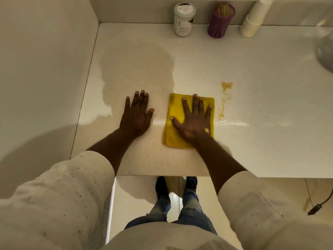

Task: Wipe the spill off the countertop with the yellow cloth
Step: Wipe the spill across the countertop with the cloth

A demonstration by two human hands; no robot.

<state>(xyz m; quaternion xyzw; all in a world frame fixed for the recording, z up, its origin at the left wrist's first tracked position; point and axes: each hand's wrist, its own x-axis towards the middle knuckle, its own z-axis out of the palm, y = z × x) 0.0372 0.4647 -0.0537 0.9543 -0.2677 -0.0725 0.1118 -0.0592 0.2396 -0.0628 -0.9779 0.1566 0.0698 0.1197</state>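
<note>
A folded yellow cloth [175, 112] lies flat on the pale countertop [261, 98], near its front edge. My right hand [193, 120] presses down on the cloth, palm flat and fingers spread. Just right of the cloth runs a brownish-orange spill [225, 95], a blot at the top with a streak trailing toward me. A wet shiny smear [232, 123] stretches rightward from the cloth's right edge. My left hand [137, 114] rests flat on the bare countertop left of the cloth, fingers apart, holding nothing.
Against the back wall stand a white jar labelled Masala Extract [183, 19], a purple holder of toothpicks [220, 20] and a stack of paper cups [255, 18]. A wall [45, 69] bounds the counter's left side. A grey rounded object [326, 51] sits at the right edge.
</note>
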